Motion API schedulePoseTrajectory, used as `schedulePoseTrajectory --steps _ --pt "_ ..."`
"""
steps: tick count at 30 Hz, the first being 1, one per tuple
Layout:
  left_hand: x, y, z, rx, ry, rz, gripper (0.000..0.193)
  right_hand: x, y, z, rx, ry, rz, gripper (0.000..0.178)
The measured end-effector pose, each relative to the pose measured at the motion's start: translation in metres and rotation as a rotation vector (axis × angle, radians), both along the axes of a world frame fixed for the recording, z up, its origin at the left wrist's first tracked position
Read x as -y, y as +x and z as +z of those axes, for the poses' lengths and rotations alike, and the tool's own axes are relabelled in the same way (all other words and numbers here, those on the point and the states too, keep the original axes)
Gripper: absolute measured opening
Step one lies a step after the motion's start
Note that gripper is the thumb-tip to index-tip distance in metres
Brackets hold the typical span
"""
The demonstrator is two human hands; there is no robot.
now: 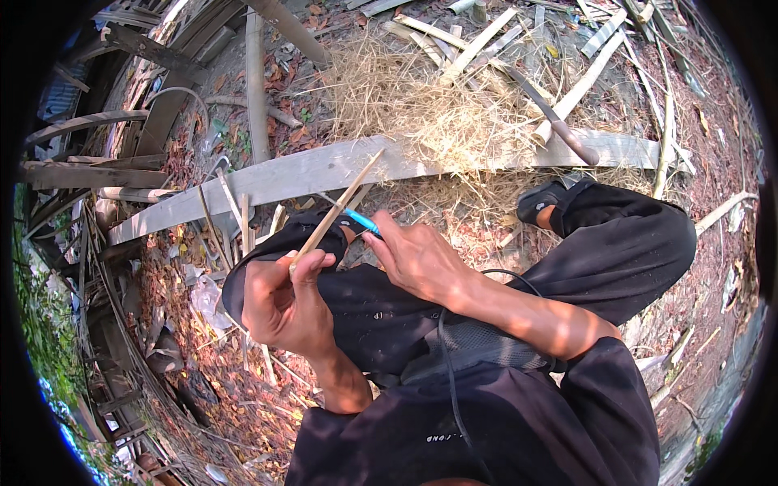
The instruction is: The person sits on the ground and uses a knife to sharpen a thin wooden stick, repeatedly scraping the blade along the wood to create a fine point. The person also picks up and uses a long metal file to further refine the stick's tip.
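Observation:
Between the thumb and fingers of my left hand [288, 304] is a narrow, pale bamboo strip [340, 202], slanting up and to the right. My right hand [421, 263] is closed around a small knife with a bright blue handle [362, 221]. Its thin grey blade [331, 200] points up and left and crosses close to the strip; whether they touch, I cannot tell. Both hands are above my lap, on the near side of a long plank [308, 174].
A machete [559, 125] with a brown handle rests across the plank at the right. Beyond it lie a heap of pale shavings [454, 121] and several split strips [478, 49]. Stacked wood [134, 170] stands at the left; dry leaves [243, 397] cover the ground.

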State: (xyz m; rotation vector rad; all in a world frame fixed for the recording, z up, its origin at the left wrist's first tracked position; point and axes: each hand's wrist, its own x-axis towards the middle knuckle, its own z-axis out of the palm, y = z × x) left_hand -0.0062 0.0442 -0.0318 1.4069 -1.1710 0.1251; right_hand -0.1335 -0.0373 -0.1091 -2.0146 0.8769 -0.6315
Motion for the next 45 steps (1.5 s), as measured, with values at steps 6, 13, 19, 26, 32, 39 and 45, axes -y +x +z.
schedulePoseTrajectory --steps 6,13,19,26,32,39,45 --pt "0.005 0.0 0.002 -0.055 -0.005 -0.003 0.013 0.02 0.002 -0.019 -0.222 0.106 -0.013 0.028" --pt "0.012 -0.004 0.01 -0.125 -0.012 0.003 0.014 0.053 0.016 -0.066 -0.175 0.099 -0.043 0.028" --pt "0.014 0.0 0.012 -0.095 0.01 0.027 0.014 0.087 0.032 -0.139 -0.217 0.005 -0.109 0.029" --pt "0.009 0.003 0.01 -0.131 0.006 0.014 0.014 0.086 0.036 -0.149 -0.259 0.065 -0.113 0.031" --pt "0.005 0.005 0.012 -0.124 0.028 0.045 0.013 0.096 0.047 -0.169 -0.433 0.025 -0.131 0.024" --pt "0.001 0.021 0.011 -0.151 0.019 0.077 0.012 0.1 0.054 -0.14 -0.432 0.124 -0.079 0.029" --pt "0.005 0.023 0.011 -0.103 0.051 0.051 0.013 0.109 0.043 -0.214 -0.552 -0.08 -0.154 0.028"
